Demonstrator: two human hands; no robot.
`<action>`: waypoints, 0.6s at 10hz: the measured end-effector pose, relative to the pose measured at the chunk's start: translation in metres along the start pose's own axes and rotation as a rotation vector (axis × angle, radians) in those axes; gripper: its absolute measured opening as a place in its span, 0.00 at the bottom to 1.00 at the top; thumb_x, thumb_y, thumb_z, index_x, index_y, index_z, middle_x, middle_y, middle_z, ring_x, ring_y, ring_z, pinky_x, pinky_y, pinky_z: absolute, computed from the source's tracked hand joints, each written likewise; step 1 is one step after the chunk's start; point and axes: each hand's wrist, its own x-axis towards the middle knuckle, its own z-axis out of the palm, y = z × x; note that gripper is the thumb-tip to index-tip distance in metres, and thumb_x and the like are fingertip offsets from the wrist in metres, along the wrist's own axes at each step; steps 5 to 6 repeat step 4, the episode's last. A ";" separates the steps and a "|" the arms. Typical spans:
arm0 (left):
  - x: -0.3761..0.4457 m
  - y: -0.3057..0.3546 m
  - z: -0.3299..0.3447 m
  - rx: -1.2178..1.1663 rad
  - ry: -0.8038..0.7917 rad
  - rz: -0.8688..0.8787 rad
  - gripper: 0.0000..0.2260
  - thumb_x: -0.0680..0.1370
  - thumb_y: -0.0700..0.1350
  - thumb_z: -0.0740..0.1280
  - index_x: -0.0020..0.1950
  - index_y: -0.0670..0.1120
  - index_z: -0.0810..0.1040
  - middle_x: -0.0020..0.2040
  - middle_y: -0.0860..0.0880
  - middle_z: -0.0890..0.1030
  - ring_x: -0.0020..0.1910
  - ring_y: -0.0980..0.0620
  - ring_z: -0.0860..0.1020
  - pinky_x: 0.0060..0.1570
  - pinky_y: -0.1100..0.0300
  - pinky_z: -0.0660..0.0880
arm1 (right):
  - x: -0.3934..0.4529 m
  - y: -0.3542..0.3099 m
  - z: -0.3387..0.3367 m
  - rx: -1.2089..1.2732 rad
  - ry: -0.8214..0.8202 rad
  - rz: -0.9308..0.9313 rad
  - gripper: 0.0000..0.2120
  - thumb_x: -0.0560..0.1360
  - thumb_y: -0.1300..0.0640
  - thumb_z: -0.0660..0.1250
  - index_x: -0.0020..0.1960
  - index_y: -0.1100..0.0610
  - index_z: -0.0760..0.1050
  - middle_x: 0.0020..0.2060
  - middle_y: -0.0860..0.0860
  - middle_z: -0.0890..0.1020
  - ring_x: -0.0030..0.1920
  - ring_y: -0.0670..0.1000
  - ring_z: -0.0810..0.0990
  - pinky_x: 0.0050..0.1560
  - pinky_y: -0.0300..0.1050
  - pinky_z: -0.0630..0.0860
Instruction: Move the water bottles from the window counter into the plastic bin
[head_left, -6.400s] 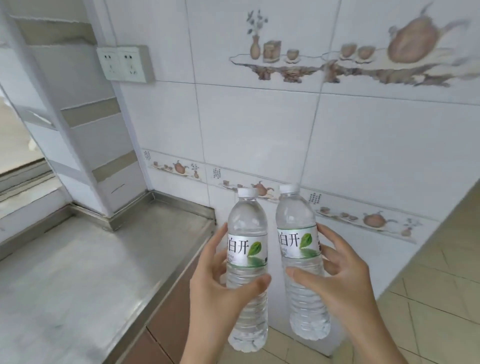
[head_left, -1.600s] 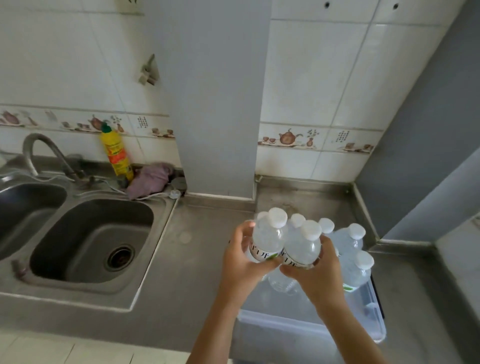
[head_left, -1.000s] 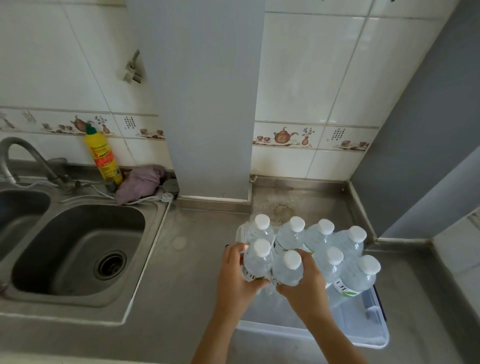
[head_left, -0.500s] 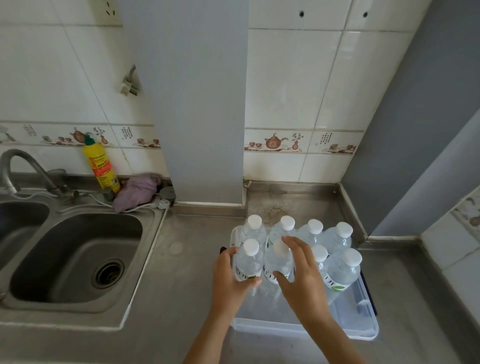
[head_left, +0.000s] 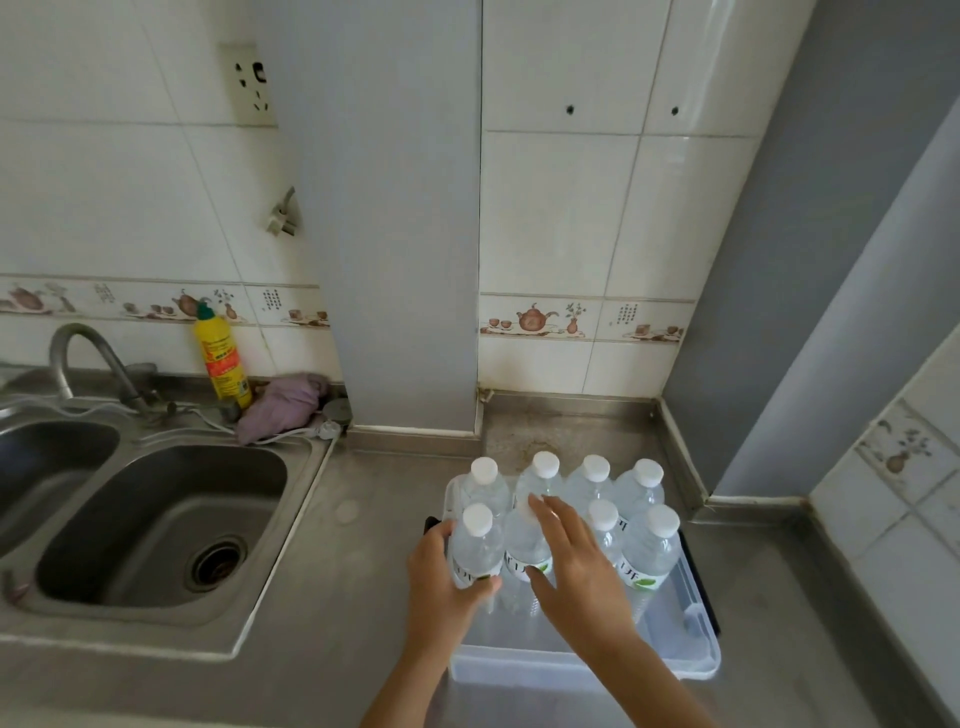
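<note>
A clear plastic bin (head_left: 691, 657) sits on the steel counter, right of the sink. Several water bottles with white caps stand upright in it in two rows. My left hand (head_left: 441, 577) grips the front-left bottle (head_left: 475, 545) around its body. My right hand (head_left: 576, 566) hovers with fingers spread over the bottle next to it (head_left: 522, 558), hiding its cap; whether it touches is unclear. The near part of the bin holds no bottles.
A steel sink (head_left: 156, 525) with a tap (head_left: 78, 353) lies to the left. A yellow detergent bottle (head_left: 221, 358) and a purple cloth (head_left: 283, 408) stand behind it. A grey pillar (head_left: 384, 218) and tiled walls close off the back and right.
Both bottles have come down into the bin's front row. My right hand has let go of its bottle and opened above it. My left hand still holds its bottle.
</note>
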 end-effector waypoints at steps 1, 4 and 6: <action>0.003 0.007 0.001 0.024 -0.018 0.012 0.30 0.60 0.59 0.78 0.59 0.50 0.77 0.51 0.53 0.82 0.51 0.53 0.81 0.50 0.48 0.80 | -0.003 0.002 -0.020 -0.015 0.036 -0.059 0.31 0.61 0.58 0.80 0.62 0.53 0.74 0.60 0.52 0.79 0.53 0.53 0.82 0.40 0.41 0.81; -0.009 0.068 -0.011 0.154 0.103 0.259 0.28 0.73 0.59 0.70 0.70 0.47 0.74 0.63 0.49 0.80 0.62 0.46 0.78 0.62 0.53 0.73 | -0.014 0.000 -0.106 -0.178 0.259 -0.200 0.17 0.69 0.54 0.74 0.57 0.54 0.78 0.56 0.52 0.81 0.53 0.54 0.81 0.49 0.49 0.80; -0.009 0.068 -0.011 0.154 0.103 0.259 0.28 0.73 0.59 0.70 0.70 0.47 0.74 0.63 0.49 0.80 0.62 0.46 0.78 0.62 0.53 0.73 | -0.014 0.000 -0.106 -0.178 0.259 -0.200 0.17 0.69 0.54 0.74 0.57 0.54 0.78 0.56 0.52 0.81 0.53 0.54 0.81 0.49 0.49 0.80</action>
